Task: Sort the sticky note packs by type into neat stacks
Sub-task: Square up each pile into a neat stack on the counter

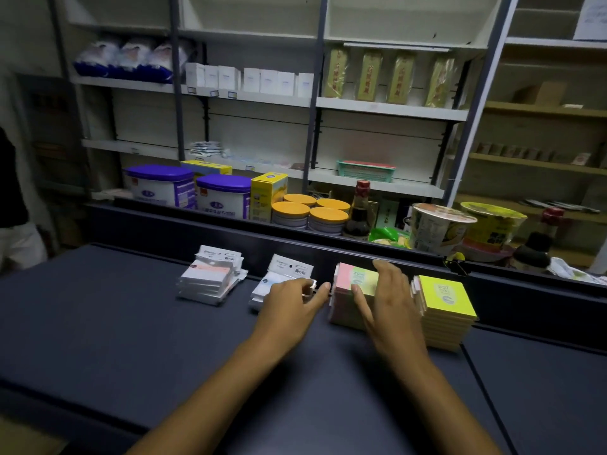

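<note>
Several stacks of sticky note packs stand in a row on the dark counter [131, 339]. At far left is a white stack with a pink label [210, 277]. Beside it lies a second white stack [282, 274], partly hidden by my left hand [292, 300], whose fingers stretch right and touch the left side of the pink-and-green stack [351, 284]. My right hand [387, 300] lies flat over that stack's top and right side, fingers straight. A yellow stack [446, 307] stands at the right, apart from both hands.
A raised dark ledge [230, 231] runs behind the stacks. Beyond it stand purple-lidded tubs [161, 185], orange-lidded cans [312, 211], a dark sauce bottle [358, 211] and instant noodle bowls [440, 224]. Shelves with boxes and packets fill the back wall.
</note>
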